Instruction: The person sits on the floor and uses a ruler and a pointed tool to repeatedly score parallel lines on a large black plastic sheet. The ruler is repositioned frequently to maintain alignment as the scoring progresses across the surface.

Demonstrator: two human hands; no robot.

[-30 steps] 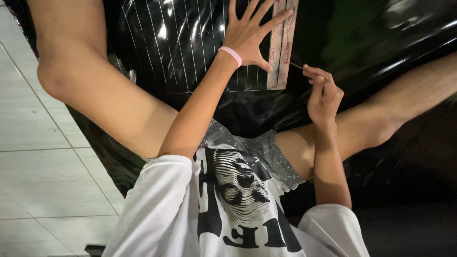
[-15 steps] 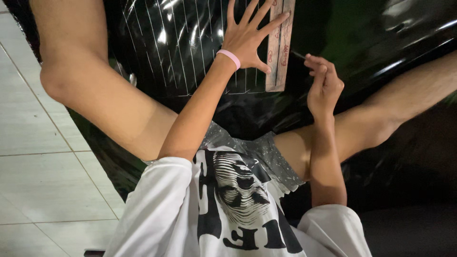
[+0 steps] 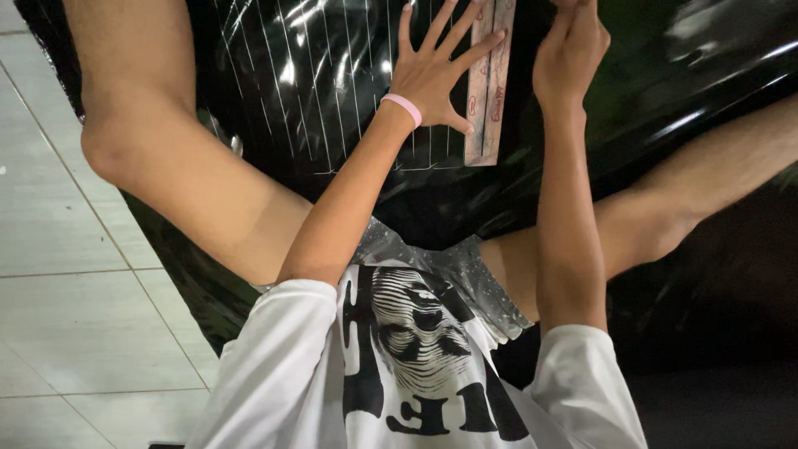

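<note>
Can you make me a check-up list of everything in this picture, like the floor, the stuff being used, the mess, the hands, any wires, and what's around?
Surface: shiny black plastic sheet spread on a pale tiled floor, with thin white parallel lines marked on it.
Job's things: a long flat ruler lies on the sheet beside the lines.
Clutter: nothing seen.
Hands: left hand, fingers spread, presses flat on the sheet with fingertips on the ruler; a pink wristband sits on that wrist. Right hand is at the ruler's right edge, fingers closed; what it holds is cut off by the picture's top.
Cables: nothing seen.
Surroundings: the person sits with bare legs apart on the sheet, wearing a white printed shirt.
</note>
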